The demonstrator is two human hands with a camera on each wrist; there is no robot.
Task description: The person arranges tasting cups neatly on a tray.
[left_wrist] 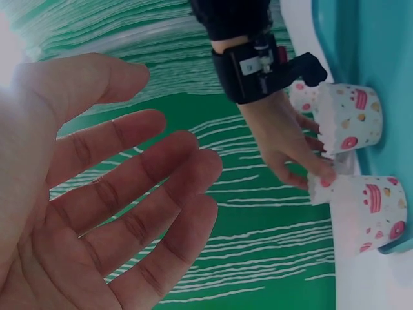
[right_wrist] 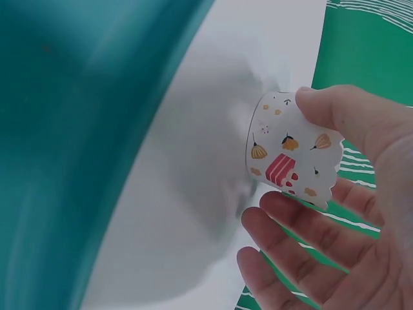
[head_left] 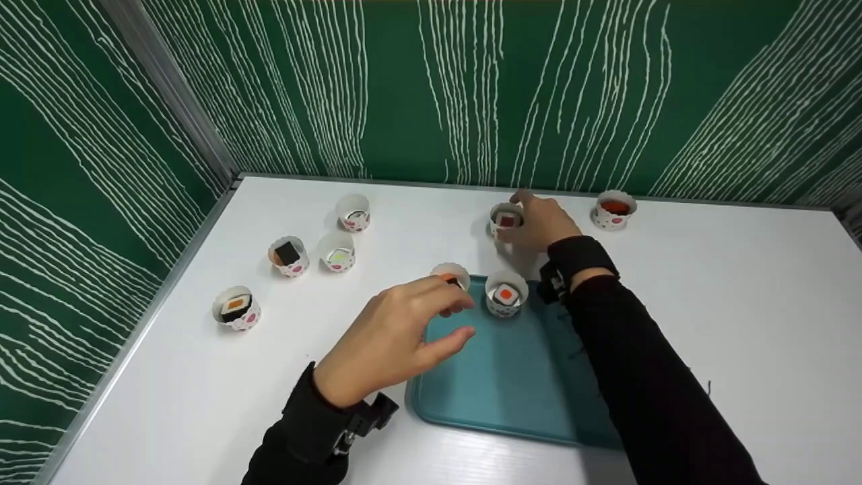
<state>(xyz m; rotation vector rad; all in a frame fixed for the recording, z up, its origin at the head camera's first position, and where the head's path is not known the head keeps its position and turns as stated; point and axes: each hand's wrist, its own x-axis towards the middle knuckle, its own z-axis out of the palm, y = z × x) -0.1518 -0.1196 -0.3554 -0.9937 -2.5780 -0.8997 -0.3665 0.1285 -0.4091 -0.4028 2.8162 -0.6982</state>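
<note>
My right hand [head_left: 544, 224] pinches a small patterned paper cup [head_left: 498, 231] behind the tray, near the back of the table. Inside that cup sits a white piece with a dark red square centre. In the right wrist view, the thumb and fingers grip the scalloped paper cup [right_wrist: 290, 152] by its sides. My left hand [head_left: 397, 333] hovers over the left part of the teal tray [head_left: 498, 384], fingers loosely bent and holding nothing. At the tray's back edge stands a cup [head_left: 504, 310] with an orange-dotted white piece; another cup [head_left: 452, 271] is partly hidden by the left hand.
Several similar cups stand at the left, among them one with a black piece [head_left: 289, 258] and one with an orange-topped piece [head_left: 237, 310]. A cup [head_left: 613, 211] with red contents stands at the back right. A green white-streaked wall [head_left: 397, 87] borders the white table [head_left: 734, 296].
</note>
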